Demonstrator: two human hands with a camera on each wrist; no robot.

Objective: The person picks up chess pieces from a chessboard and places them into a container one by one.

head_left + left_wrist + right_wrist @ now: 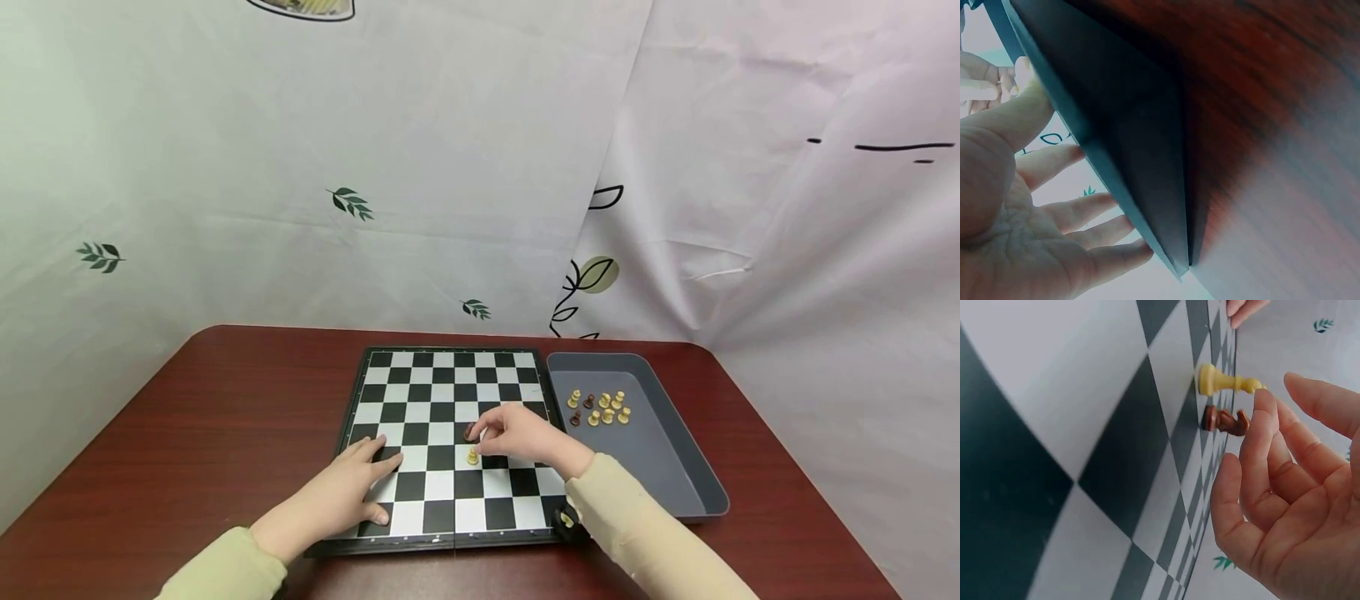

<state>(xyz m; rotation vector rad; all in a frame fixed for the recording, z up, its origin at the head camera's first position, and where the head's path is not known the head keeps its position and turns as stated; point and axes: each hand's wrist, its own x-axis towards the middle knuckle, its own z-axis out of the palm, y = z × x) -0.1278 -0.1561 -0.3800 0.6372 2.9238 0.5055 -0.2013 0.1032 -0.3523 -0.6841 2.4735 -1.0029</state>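
Observation:
A black-and-white chessboard (408,479) lies open on the table. On it stand a yellow chess piece with a rounded head (1225,381) and a brown knight (1222,420), close together. My right hand (517,433) is over them with its fingers loosely bent. In the right wrist view, thumb and fingertips are at the yellow piece's top, with a gap between them and nothing pinched. In the head view the fingers partly cover the knight. My left hand (337,496) rests on the board's left side, fingers spread; in the left wrist view they reach along its edge.
A grey tray (660,467) stands against the board's right side, with several yellow chess pieces (607,415) and a few brown ones (575,418) standing in it. The dark red wooden table (187,433) reaches back to a white patterned cloth (450,167).

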